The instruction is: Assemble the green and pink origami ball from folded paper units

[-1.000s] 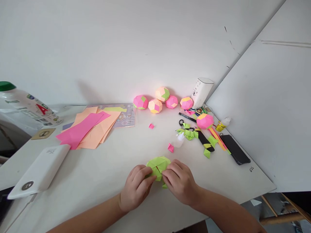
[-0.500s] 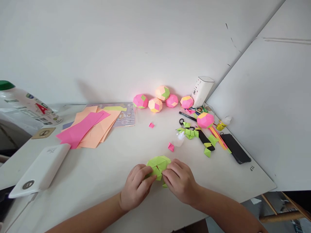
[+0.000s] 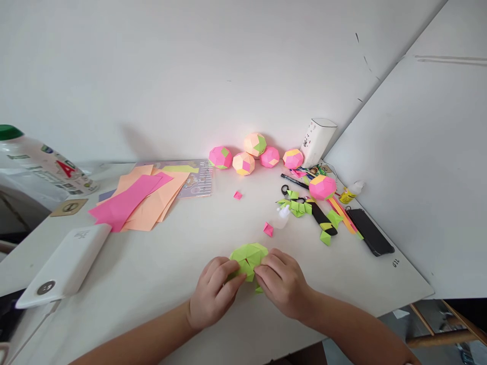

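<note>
Between my two hands, low in the middle of the head view, is a light green folded-paper ball [image 3: 249,252], only partly formed as far as it shows. My left hand [image 3: 215,289] pinches its left side with thumb and fingers. On the right side, my right hand [image 3: 284,282] grips the paper with its fingertips pressed together. A small dark slit shows between the folded panels facing me. Just beyond lie a pink folded-paper piece [image 3: 268,229] and a small clear glue bottle [image 3: 282,217]. A second pink piece [image 3: 238,195] sits farther back.
Several finished paper balls [image 3: 220,157] line the wall. Green folded pieces [image 3: 300,208] lie by a black-handled cutter [image 3: 321,219] and scissors [image 3: 284,189]. At right are a phone [image 3: 370,230] and yellow-labelled bottle [image 3: 350,193]. Paper sheets [image 3: 131,200], a white power bank [image 3: 64,263] and a large bottle [image 3: 49,165] stand left.
The view has shifted very slightly. Both hands keep their grip on the green paper ball, with hardly any visible movement.
</note>
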A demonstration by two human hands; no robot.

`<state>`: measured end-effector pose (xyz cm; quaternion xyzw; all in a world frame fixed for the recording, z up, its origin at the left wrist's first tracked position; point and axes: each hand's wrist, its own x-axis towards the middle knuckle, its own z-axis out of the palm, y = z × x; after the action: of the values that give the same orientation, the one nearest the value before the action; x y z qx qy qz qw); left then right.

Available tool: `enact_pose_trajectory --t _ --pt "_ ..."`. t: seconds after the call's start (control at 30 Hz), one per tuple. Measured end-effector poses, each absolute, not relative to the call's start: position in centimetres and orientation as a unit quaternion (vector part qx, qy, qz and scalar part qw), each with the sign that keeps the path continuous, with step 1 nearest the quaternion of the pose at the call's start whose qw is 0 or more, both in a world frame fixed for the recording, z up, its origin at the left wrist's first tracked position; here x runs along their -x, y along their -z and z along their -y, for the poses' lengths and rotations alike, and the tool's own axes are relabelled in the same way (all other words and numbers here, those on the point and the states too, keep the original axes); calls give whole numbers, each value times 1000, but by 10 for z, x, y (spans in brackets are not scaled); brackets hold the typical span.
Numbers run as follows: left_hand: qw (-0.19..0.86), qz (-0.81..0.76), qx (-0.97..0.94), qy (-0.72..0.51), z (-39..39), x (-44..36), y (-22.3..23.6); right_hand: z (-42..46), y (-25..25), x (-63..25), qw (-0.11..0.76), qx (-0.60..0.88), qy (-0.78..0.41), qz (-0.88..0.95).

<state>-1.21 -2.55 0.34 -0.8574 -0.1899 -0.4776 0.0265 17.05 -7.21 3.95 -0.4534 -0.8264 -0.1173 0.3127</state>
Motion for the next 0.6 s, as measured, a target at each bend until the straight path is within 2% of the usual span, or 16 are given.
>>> enact_pose_trajectory --t 0.6 --pt "19 173 862 477 25 14 0 72 -40 -170 304 428 152 838"
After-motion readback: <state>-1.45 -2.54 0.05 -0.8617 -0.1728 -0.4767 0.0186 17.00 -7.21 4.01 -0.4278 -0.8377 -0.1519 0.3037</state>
